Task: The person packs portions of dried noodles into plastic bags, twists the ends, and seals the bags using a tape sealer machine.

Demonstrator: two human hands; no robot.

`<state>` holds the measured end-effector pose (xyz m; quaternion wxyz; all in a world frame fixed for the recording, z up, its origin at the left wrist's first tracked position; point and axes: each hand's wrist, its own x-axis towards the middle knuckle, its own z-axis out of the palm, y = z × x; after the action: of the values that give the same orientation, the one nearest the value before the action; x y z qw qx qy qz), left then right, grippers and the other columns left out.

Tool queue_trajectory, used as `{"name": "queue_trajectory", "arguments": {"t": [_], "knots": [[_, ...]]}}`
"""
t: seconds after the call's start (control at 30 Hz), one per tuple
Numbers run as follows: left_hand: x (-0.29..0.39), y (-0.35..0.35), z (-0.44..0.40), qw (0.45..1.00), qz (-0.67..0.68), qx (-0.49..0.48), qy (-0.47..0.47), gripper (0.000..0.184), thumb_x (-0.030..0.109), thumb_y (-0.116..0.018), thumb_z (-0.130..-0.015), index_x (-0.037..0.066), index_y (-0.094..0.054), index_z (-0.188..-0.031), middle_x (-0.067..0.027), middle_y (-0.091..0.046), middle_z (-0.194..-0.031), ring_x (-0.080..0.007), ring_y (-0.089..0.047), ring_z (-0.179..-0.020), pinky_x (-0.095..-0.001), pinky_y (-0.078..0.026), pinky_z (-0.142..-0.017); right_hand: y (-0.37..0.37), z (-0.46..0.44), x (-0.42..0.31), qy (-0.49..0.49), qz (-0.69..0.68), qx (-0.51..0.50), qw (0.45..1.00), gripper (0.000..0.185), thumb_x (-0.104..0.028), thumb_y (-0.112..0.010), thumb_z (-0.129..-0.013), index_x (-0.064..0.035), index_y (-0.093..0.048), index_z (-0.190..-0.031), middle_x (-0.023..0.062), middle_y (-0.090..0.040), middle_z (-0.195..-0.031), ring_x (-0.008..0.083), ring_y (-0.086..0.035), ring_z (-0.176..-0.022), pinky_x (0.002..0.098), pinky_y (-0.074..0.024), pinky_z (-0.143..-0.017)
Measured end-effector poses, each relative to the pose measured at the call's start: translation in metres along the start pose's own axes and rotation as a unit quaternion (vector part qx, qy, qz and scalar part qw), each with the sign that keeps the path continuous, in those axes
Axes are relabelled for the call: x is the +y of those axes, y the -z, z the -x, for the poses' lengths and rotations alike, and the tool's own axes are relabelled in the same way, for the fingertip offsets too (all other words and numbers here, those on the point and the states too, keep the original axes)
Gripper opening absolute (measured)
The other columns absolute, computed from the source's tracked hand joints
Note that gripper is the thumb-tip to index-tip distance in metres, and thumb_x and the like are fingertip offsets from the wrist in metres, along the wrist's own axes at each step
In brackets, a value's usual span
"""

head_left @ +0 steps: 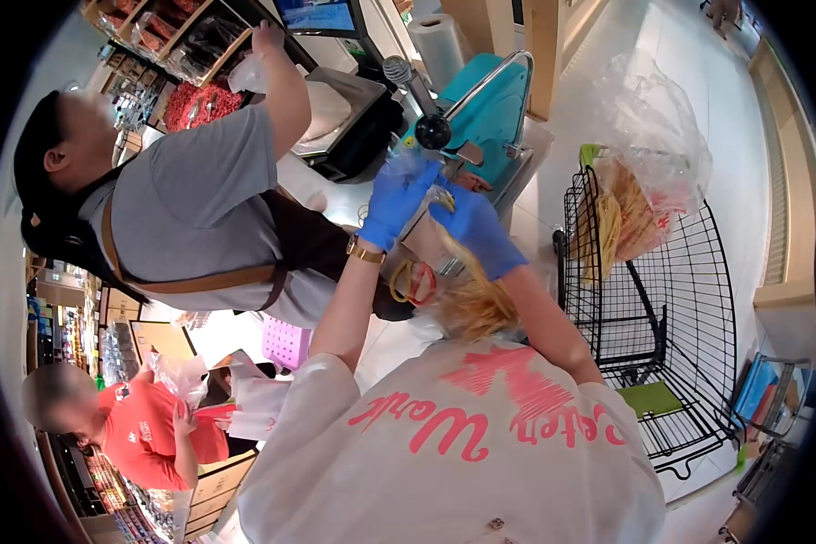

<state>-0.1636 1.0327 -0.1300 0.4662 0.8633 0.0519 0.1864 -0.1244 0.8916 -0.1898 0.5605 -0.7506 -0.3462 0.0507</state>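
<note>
Blue gloves cover both of my hands. My left hand (397,201) is closed on the gathered top of a clear plastic bag, close to the teal machine (488,113) with its black-knobbed lever (433,131). Lower on the same bag, my right hand (479,228) is wrapped round its twisted neck. The plastic bag (476,304) hangs below, close to my chest, full of long yellowish strips whose kind I cannot make out. Several yellow and red rubber bands (414,283) show beside my left forearm, under the watch (366,252).
A wire shopping cart (648,317) stands at my right with another bag of yellow strips (630,213). At the left, a person in grey (190,181) reaches over a weighing scale (340,118). Further back, a person in red (154,431) holds plastic bags. A plastic roll (437,45) stands behind the machine.
</note>
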Motion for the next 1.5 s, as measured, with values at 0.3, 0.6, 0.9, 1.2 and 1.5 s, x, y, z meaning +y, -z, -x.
{"name": "queue_trajectory", "arguments": {"t": [0.3, 0.6, 0.9, 1.2, 1.5], "knots": [[-0.018, 0.013, -0.04, 0.983, -0.183, -0.003, 0.013, 0.022, 0.023, -0.07, -0.076, 0.001, -0.068, -0.079, -0.0028, -0.061, -0.058, -0.0102, -0.053, -0.049, -0.0255, -0.042, -0.048, -0.027, -0.034, 0.031, -0.018, 0.144, 0.027, 0.989, 0.038, -0.03, -0.061, -0.077, -0.0027, -0.057, -0.102, 0.0201, -0.062, -0.084, 0.0348, -0.061, -0.077, 0.0403, -0.0485, -0.067], [-0.003, 0.018, -0.063, 0.995, -0.051, -0.045, 0.069, 0.02, 0.018, -0.068, -0.073, -0.001, -0.064, -0.074, -0.0128, -0.059, -0.06, -0.0218, -0.06, -0.056, -0.0321, -0.046, -0.055, -0.009, -0.039, 0.032, -0.069, 0.057, 0.081, 0.993, 0.04, -0.031, -0.061, -0.076, -0.0027, -0.058, -0.104, 0.0209, -0.063, -0.088, 0.0352, -0.061, -0.08, 0.0392, -0.0483, -0.071], [0.003, 0.007, -0.034, 0.946, -0.303, 0.112, 0.013, 0.015, 0.02, -0.056, -0.08, 0.015, -0.056, -0.094, -0.0126, -0.05, -0.092, -0.0371, -0.058, -0.076, -0.0436, -0.047, -0.063, -0.041, -0.046, 0.03, -0.02, 0.271, 0.104, 0.957, 0.053, -0.032, -0.06, -0.076, -0.0028, -0.047, -0.118, 0.0176, -0.057, -0.106, 0.0323, -0.053, -0.1, 0.0415, -0.0429, -0.085], [0.0, 0.026, -0.038, 0.972, 0.002, -0.025, 0.232, 0.014, 0.021, -0.051, -0.085, 0.008, -0.055, -0.086, -0.0064, -0.054, -0.092, -0.0215, -0.054, -0.074, -0.0334, -0.051, -0.06, -0.024, -0.025, 0.021, 0.157, 0.231, 0.096, 0.955, 0.06, -0.014, -0.059, -0.073, 0.0006, -0.038, -0.127, 0.0157, -0.043, -0.125, 0.032, -0.043, -0.11, 0.0415, -0.0344, -0.096], [-0.064, -0.01, -0.022, 0.728, 0.637, 0.052, 0.248, 0.026, 0.021, -0.045, -0.091, 0.006, -0.045, -0.112, -0.0192, -0.052, -0.106, -0.0384, -0.053, -0.098, -0.0614, -0.045, -0.08, -0.053, -0.021, 0.027, 0.147, 0.244, 0.108, 0.952, 0.051, -0.001, -0.05, -0.071, 0.0008, -0.043, -0.121, 0.0184, -0.037, -0.132, 0.0337, -0.037, -0.12, 0.0412, -0.0321, -0.1]]}}
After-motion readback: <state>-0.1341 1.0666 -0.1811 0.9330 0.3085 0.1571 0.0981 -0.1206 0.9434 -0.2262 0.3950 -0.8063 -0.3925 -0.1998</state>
